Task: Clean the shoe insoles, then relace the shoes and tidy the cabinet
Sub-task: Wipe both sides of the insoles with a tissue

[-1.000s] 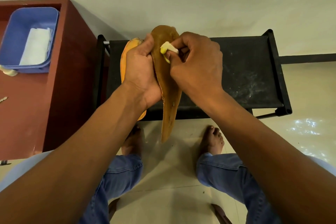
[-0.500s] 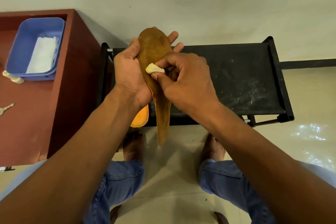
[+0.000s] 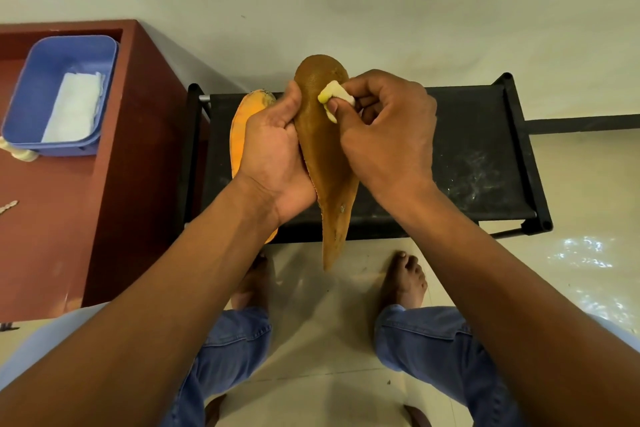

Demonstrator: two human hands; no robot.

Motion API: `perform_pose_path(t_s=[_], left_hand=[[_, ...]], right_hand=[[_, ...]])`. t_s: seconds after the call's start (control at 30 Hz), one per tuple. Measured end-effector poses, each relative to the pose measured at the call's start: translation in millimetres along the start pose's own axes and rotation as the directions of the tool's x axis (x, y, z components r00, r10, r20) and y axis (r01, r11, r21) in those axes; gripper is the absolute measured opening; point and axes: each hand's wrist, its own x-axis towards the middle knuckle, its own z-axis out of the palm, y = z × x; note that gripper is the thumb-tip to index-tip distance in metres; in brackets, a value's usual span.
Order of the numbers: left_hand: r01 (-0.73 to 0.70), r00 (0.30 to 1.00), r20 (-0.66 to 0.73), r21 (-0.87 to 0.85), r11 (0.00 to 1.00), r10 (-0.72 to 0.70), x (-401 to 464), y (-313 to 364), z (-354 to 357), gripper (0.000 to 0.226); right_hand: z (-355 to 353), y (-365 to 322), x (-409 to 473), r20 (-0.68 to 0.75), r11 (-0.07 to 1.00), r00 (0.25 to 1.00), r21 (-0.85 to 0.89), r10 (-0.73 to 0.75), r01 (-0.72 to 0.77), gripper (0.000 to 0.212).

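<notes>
Currently, head view: left hand (image 3: 273, 149) grips brown insole (image 3: 323, 156) upright over black rack (image 3: 478, 163) (orange insole (image 3: 242, 128) behind). Right hand (image 3: 388, 135) pinches sponge scrap (image 3: 335, 99) against toe end; advise firm, overlapping strokes heelward.

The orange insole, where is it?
In the head view, the orange insole sits left of centre, held behind the left hand, beside the brown insole.

No legible text, label, brand, number or sign found on any surface in the head view.
</notes>
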Motion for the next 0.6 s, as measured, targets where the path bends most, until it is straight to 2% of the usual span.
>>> perform_pose_path(t_s=[0.17, 0.23, 0.47, 0.6], left_hand=[[0.000, 1.000, 0.003, 0.074, 0.997, 0.000, -0.2, -0.8, 0.5, 0.062], [-0.012, 1.000, 0.004, 0.083, 0.996, 0.011, 0.7, -0.6, -1.0, 0.063], [-0.091, 0.995, -0.038, -0.061, 0.994, 0.089, 13.9, 10.9, -17.6, 0.074], [-0.090, 0.996, -0.031, -0.091, 0.992, 0.088, 16.8, 13.4, -20.5, 0.075]], right_hand=[[-0.6, -1.2, 1.4, 0.006, 0.999, 1.000, 0.029, -0.028, 0.028, 0.015], [0.3, -0.4, 1.5, 0.049, 1.000, 0.999, 0.006, -0.015, 0.015, 0.014], [7.2, -3.6, -7.4, 0.326, 0.999, 0.945, -0.052, 0.011, 0.006, 0.011], [10.5, -3.2, -13.2, 0.338, 0.998, 0.941, -0.053, -0.006, 0.026, 0.011]])
